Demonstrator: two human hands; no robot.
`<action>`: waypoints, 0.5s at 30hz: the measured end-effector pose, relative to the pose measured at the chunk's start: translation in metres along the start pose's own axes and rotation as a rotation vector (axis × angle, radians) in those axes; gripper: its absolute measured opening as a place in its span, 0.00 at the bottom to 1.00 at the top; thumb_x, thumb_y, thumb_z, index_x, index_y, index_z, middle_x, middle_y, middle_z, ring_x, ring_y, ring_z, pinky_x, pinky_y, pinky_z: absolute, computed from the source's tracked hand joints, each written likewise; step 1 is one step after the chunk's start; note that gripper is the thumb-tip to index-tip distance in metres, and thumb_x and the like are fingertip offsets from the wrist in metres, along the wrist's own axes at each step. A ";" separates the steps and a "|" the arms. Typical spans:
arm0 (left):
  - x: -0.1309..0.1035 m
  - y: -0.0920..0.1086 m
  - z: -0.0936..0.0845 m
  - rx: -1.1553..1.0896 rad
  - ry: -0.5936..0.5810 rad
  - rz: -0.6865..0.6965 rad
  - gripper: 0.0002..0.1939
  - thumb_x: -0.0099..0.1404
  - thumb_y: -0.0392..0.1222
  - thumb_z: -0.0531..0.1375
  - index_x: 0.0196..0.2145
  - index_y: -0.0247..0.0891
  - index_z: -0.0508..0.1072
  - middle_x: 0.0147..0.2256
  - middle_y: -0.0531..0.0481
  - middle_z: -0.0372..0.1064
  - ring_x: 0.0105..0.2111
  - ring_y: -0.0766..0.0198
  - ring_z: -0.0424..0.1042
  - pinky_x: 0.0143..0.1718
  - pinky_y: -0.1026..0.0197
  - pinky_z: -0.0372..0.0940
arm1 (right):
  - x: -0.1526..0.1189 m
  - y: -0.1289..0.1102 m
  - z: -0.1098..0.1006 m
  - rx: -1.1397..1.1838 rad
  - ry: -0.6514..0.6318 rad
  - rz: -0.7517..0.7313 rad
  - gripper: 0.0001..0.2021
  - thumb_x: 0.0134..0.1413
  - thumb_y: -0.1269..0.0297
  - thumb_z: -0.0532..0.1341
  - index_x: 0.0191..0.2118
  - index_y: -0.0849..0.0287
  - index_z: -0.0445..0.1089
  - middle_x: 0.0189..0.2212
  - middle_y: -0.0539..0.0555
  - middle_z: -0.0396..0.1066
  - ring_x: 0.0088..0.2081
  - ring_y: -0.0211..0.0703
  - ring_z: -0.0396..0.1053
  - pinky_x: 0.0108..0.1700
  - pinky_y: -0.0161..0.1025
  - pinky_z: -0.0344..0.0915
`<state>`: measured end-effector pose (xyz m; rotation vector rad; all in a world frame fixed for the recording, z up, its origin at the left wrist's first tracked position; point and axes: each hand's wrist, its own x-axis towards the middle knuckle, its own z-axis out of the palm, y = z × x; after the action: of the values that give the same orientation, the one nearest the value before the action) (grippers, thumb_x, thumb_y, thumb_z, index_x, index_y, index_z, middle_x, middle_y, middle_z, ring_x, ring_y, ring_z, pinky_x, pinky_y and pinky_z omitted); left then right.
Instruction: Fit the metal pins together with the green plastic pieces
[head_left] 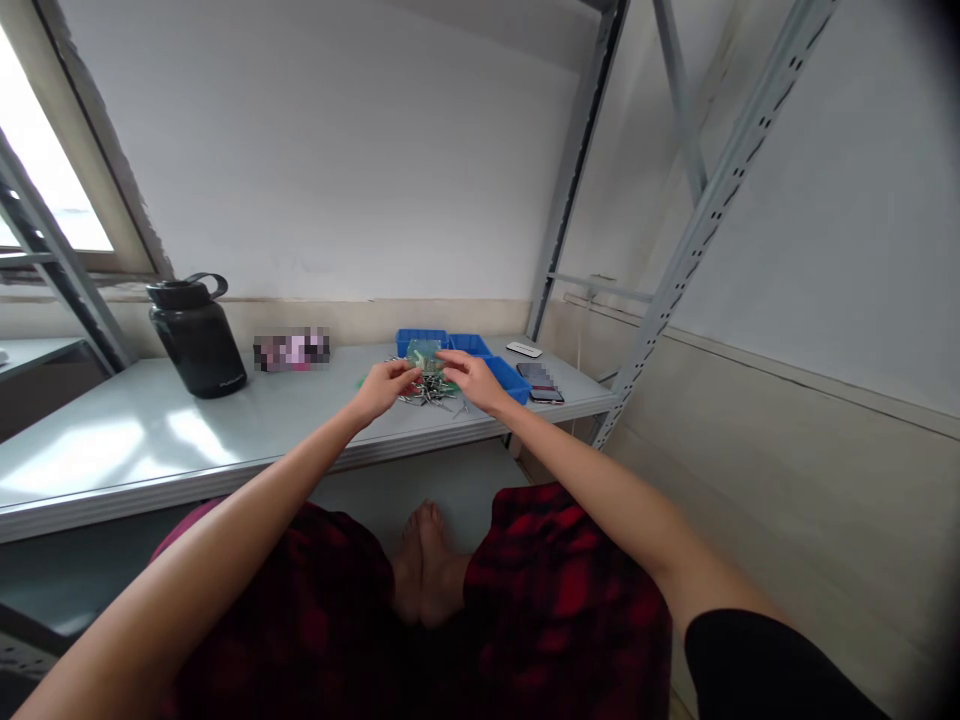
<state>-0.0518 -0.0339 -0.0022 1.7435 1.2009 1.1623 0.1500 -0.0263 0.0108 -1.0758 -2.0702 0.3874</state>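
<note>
A heap of small silvery metal pieces point(429, 388), which look like pop rivets, lies near the front edge of the grey shelf. My left hand point(386, 390) is over its left side, thumb and fingers drawn together in a pinch. From the right, my right hand point(476, 380) reaches over the heap with bent fingers, its fingertips close to a clear greenish plastic container point(424, 349). Whatever either hand's fingertips hold is too small to make out. Bits of green and red show among the metal pieces.
Blue plastic bins point(510, 380) stand behind and right of the heap. A phone point(540, 383) and a white flat device point(523, 349) lie farther right. On the left stands a black bottle point(196, 338), with a blurred-out item point(292, 350) beside it. Metal uprights point(690, 230) frame the shelf point(300, 420).
</note>
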 end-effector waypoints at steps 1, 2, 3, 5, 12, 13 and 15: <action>0.000 0.000 0.000 0.004 0.023 0.002 0.28 0.54 0.67 0.63 0.33 0.35 0.75 0.36 0.42 0.78 0.37 0.55 0.76 0.41 0.55 0.70 | 0.000 0.000 -0.002 -0.050 -0.009 0.010 0.21 0.64 0.72 0.52 0.58 0.58 0.72 0.59 0.59 0.69 0.56 0.45 0.68 0.56 0.43 0.65; 0.000 0.000 -0.001 0.006 0.046 0.001 0.28 0.54 0.67 0.63 0.33 0.35 0.74 0.36 0.42 0.78 0.36 0.55 0.76 0.41 0.55 0.70 | -0.001 0.001 -0.005 -0.111 -0.022 0.018 0.20 0.64 0.73 0.52 0.56 0.60 0.74 0.56 0.60 0.71 0.55 0.44 0.68 0.56 0.42 0.64; 0.001 -0.001 -0.001 0.006 0.068 -0.002 0.28 0.54 0.66 0.63 0.32 0.35 0.74 0.36 0.42 0.78 0.36 0.55 0.76 0.40 0.55 0.70 | -0.002 0.002 -0.007 -0.177 -0.041 0.021 0.18 0.63 0.73 0.52 0.53 0.61 0.75 0.54 0.60 0.73 0.54 0.44 0.69 0.55 0.40 0.64; 0.002 -0.002 -0.002 0.006 0.108 -0.015 0.27 0.54 0.66 0.64 0.32 0.35 0.74 0.36 0.42 0.78 0.35 0.56 0.76 0.39 0.56 0.70 | -0.005 0.004 -0.011 -0.297 -0.119 0.021 0.15 0.63 0.73 0.54 0.47 0.61 0.77 0.48 0.59 0.76 0.50 0.44 0.71 0.52 0.38 0.64; 0.002 -0.003 -0.001 0.018 0.136 -0.037 0.24 0.55 0.61 0.64 0.31 0.34 0.75 0.35 0.42 0.78 0.32 0.58 0.75 0.37 0.56 0.70 | -0.018 0.003 -0.004 -0.532 -0.567 0.025 0.10 0.59 0.67 0.58 0.36 0.61 0.78 0.35 0.56 0.78 0.34 0.42 0.72 0.31 0.33 0.59; 0.002 -0.003 -0.002 0.022 0.136 -0.036 0.24 0.55 0.61 0.64 0.31 0.34 0.75 0.35 0.42 0.78 0.32 0.57 0.75 0.37 0.56 0.69 | -0.019 0.003 -0.003 -0.555 -0.590 0.034 0.10 0.59 0.66 0.58 0.36 0.61 0.78 0.34 0.57 0.78 0.34 0.43 0.72 0.30 0.33 0.58; 0.002 -0.003 -0.002 0.031 0.135 -0.034 0.24 0.56 0.62 0.64 0.32 0.35 0.75 0.35 0.42 0.78 0.33 0.57 0.75 0.37 0.56 0.69 | -0.021 0.003 0.000 -0.583 -0.612 0.057 0.11 0.60 0.66 0.58 0.37 0.61 0.77 0.36 0.57 0.78 0.34 0.43 0.72 0.28 0.34 0.56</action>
<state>-0.0546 -0.0303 -0.0037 1.6829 1.3292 1.2642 0.1591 -0.0409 -0.0012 -1.4886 -2.8051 0.1406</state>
